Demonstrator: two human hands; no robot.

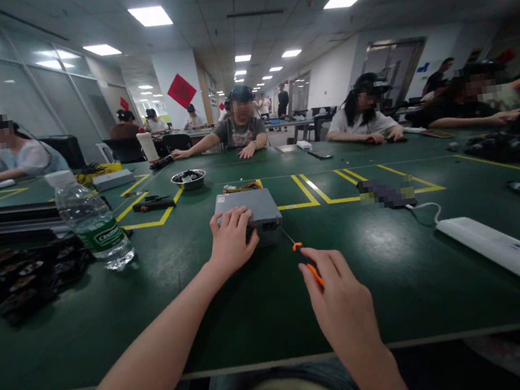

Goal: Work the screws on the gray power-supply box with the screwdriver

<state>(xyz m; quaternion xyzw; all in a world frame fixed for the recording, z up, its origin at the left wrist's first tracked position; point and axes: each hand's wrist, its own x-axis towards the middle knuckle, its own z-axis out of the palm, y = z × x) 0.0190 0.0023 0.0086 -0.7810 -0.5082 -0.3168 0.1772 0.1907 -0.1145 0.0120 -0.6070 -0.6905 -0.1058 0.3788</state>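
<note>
A grey metal computer power supply (261,206) sits on the green table, with a bundle of coloured wires (242,186) at its far side. My left hand (233,240) grips it from the left, fingers over the top and thumb against the near face by the black socket. In my right hand (338,287) is a screwdriver (297,246) with an orange and black handle. Its thin shaft points up and left, the tip at the near right corner of the power supply. Whether the tip sits in a screw is too small to tell.
Left of my arm stands a water bottle (94,225) beside a heap of black parts (19,274). Beyond are a metal bowl (189,179) and a dark tool (153,204). To the right lies a white power bank (504,251) cabled to a phone (385,193). Several people sit around.
</note>
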